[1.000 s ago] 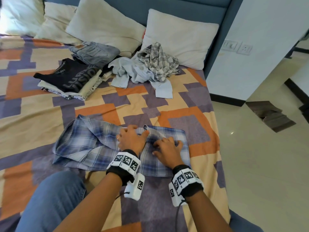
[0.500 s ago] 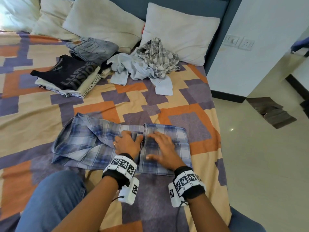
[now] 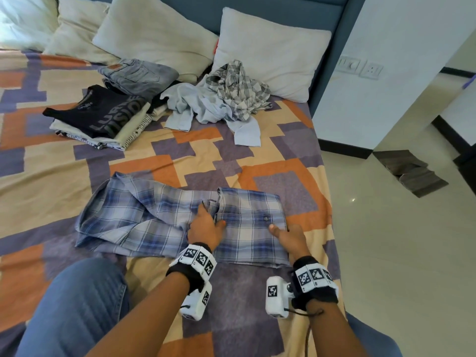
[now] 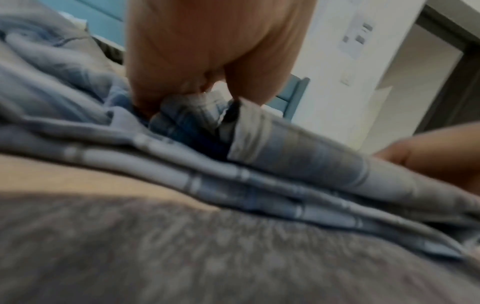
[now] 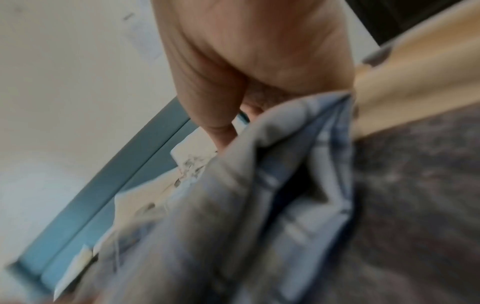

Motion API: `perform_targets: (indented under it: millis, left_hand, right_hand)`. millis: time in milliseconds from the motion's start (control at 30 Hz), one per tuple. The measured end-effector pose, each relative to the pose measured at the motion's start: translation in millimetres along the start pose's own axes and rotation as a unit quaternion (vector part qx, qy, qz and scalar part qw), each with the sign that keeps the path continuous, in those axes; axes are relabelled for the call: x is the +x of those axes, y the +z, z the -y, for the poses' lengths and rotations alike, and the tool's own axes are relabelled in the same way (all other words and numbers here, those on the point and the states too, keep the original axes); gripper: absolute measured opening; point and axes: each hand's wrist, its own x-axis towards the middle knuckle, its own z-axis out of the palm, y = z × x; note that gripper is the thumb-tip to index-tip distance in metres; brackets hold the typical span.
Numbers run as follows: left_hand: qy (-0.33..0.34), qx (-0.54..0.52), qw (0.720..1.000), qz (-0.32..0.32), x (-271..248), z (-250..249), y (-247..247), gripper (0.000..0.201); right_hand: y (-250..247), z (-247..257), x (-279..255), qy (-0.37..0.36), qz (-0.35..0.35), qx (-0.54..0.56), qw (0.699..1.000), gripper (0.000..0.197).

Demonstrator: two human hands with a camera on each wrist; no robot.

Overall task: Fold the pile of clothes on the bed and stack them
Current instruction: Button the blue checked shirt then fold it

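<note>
A: Left hand (image 3: 206,228) has its fingers curled into the shirt (image 3: 247,228), pinching the bunched placket at mid-fold; the wrist view shows cloth caught between thumb and fingers. Right hand (image 3: 288,235) has fingers hooked under the shirt's outer edge, thumb lying on top, so it holds cloth too.

B: What could go wrong?

A: I'd judge the folded panel between the hands could slide or open if either pinch slips. The loose part beyond the left hand is rumpled, collar and sleeve heaped; lifting the fold now would probably drag those creases in, leaving a lopsided bundle.

B: And the shirt itself?

A: Blue and white plaid, thin, soft. Between the hands it lies flat and squared, one button showing. Out past the left hand it spreads wide and wrinkled across the bed (image 3: 296,176).

B: Further out?

A: Ahead of the left hand, a neat stack (image 3: 103,119) topped by a dark tee. Ahead of the right, well apart, the unfolded pile (image 3: 221,99) rests against a pillow (image 3: 270,52).
</note>
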Motion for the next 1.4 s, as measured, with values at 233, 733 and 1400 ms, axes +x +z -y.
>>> perform_targets:
  millis: [233,733,1400]
  left_hand:
    - [0.219,0.301,0.910,-0.184,-38,-3,10,0.066]
    - [0.278,0.243,0.885,0.284,8,-18,-1,0.071]
    - [-0.064,-0.119,0.989,0.062,61,51,-163,0.044]
  right_hand:
    - [-10,11,-13,0.041,0.008,0.145,0.989,0.009]
    - [-54,63,-38,-0.035,-0.019,0.100,0.994,0.020]
    - [100,101,-61,-0.201,0.142,-0.082,0.966,0.019]
